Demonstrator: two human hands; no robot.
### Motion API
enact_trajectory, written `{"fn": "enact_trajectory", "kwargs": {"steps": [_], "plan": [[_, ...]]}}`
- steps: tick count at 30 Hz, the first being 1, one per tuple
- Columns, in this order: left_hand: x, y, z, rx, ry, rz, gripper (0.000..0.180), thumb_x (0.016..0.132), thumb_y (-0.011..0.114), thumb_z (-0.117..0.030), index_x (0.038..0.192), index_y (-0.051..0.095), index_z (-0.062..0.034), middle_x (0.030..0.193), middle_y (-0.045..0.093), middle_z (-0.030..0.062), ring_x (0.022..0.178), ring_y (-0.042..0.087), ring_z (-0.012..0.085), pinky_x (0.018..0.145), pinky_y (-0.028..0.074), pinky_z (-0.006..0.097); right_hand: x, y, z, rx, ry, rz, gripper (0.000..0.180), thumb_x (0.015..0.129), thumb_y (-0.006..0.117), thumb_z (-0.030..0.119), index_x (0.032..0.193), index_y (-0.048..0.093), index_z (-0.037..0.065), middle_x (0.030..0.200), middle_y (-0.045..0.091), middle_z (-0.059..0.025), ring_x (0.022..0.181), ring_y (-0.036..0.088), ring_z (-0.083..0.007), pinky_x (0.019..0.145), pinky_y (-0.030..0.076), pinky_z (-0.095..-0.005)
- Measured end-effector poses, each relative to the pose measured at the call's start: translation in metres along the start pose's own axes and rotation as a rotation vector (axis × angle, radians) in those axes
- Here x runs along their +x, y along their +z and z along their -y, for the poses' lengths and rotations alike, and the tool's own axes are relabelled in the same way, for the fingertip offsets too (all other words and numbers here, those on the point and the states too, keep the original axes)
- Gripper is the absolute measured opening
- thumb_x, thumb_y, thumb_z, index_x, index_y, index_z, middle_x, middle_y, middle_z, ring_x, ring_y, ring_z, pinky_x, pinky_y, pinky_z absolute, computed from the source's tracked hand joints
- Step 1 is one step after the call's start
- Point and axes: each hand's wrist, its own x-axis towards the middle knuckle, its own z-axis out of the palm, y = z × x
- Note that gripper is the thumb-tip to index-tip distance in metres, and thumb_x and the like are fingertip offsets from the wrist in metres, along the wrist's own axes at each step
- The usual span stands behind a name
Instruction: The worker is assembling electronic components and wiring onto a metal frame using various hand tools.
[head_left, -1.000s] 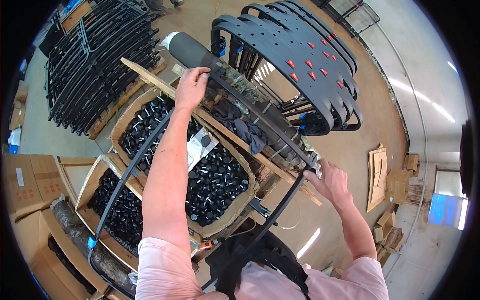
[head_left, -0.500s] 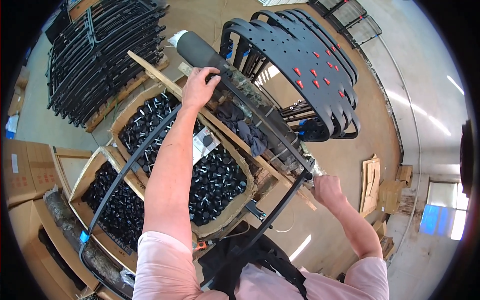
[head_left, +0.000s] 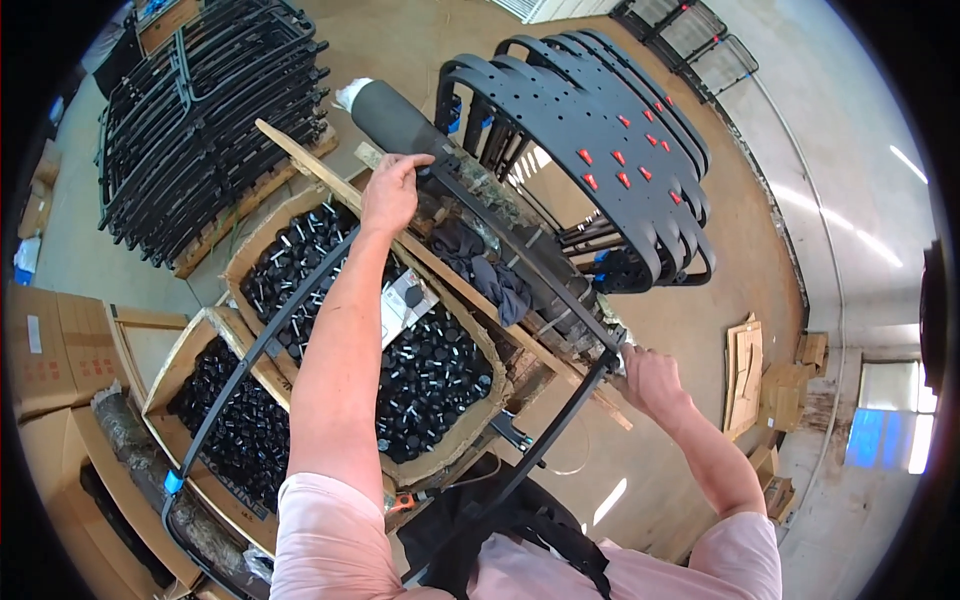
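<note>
A black metal tube frame lies before me, its far bar across a padded, worn support beam. At the frame's far left corner, my left hand is closed, fingertips pressed on the corner piece. My right hand is closed at the far right corner, thumb and fingers against the joint. Whatever small part sits between those right fingers is hidden. Below my left forearm are cardboard boxes of black-headed bolts with shiny shanks. One white printed card rests on the bolts.
Curved black panels with red pieces stand beyond the beam. Black frames are stacked on a pallet at far left. A wooden strip and dark cloth lie along the beam. Another box of small black parts sits left.
My right fingers have moved up onto the corner joint from just below it. The left fingers have shifted slightly on their corner. The whole view has tilted a little.
</note>
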Motion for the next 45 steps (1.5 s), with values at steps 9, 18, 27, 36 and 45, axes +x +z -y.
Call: {"fn": "enact_trajectory", "kwargs": {"steps": [9,18,27,36,45], "plan": [[0.007,-0.009,-0.051,0.137,-0.218,0.182,0.098,0.084,0.081,-0.05,0.16,0.034,-0.0091,0.149,0.058,0.0151,0.134,0.058,0.0356,0.111,0.046,0.043,0.002,0.027,0.007,0.179,0.12,-0.038,0.043,0.1,0.059,0.04,0.093,0.062,-0.003,0.076,0.071,-0.0236,0.074,0.072,-0.0419,0.067,0.057,-0.0516],[0.018,-0.125,0.038,0.66,-0.261,-0.427,0.056,0.092,0.076,-0.038,0.131,0.058,-0.0026,0.107,0.069,0.0187,0.102,0.067,0.0365,0.09,0.054,0.048,0.006,0.022,0.008,0.182,0.093,-0.051,0.044,0.1,0.059,0.039,0.096,0.065,-0.005,0.074,0.071,-0.0234,0.073,0.072,-0.041,0.069,0.058,-0.0516],[0.018,-0.041,-0.061,0.622,0.035,0.051,0.093,0.076,0.083,-0.063,0.143,0.052,-0.0065,0.131,0.062,0.0175,0.122,0.06,0.0365,0.106,0.047,0.048,0.002,0.027,-0.007,0.166,0.092,-0.039,0.044,0.1,0.059,0.039,0.093,0.066,-0.004,0.076,0.072,-0.0228,0.074,0.073,-0.0406,0.071,0.058,-0.0503],[0.026,-0.051,-0.051,0.691,-0.14,0.191,0.057,0.093,0.067,-0.058,0.104,0.07,-0.0023,0.102,0.074,0.0179,0.09,0.074,0.0349,0.081,0.059,0.047,0.002,0.024,-0.004,0.196,0.079,-0.075,0.045,0.097,0.062,0.041,0.092,0.067,-0.003,0.076,0.071,-0.0218,0.076,0.073,-0.0397,0.071,0.058,-0.0499],[0.041,-0.034,-0.032,0.801,0.299,0.42,0.042,0.093,0.074,-0.036,0.115,0.063,-0.0013,0.111,0.069,0.0152,0.105,0.07,0.0333,0.088,0.058,0.044,0.009,0.031,0.004,0.234,0.036,-0.145,0.039,0.096,0.066,0.037,0.094,0.065,-0.002,0.075,0.071,-0.0208,0.072,0.072,-0.0394,0.067,0.058,-0.0492]]}}
